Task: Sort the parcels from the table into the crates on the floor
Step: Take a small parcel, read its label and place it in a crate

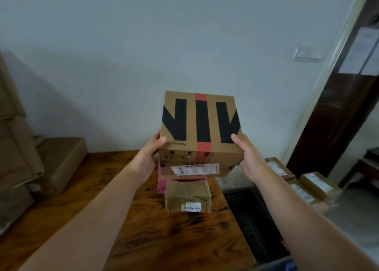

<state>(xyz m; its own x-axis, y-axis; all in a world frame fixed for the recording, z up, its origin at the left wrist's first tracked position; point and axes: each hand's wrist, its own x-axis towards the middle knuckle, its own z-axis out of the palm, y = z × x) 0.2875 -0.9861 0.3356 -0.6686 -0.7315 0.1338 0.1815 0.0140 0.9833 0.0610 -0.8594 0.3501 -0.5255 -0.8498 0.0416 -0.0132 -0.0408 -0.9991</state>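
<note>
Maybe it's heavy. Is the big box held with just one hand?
No, the left hand and the right hand both grip the big box by its sides.

One held box (200, 125), two table parcels (161, 186) (187, 196), three parcels at right (280, 168) (316, 181) (302, 192), one black crate (246, 219).

Ahead of you: pale blue-grey wall (143, 45), plain. White switch plate (306, 54) on it, upper right, near a pale door frame (328, 82). Right of the frame you see a dark wooden door (332, 127) with white paper sheets (361, 51) stuck on it. At your far left, large brown cartons (14, 147) stacked, blurred, a lower flat carton (63, 160) just beside them. Grey floor (352, 219) lower right.
</note>
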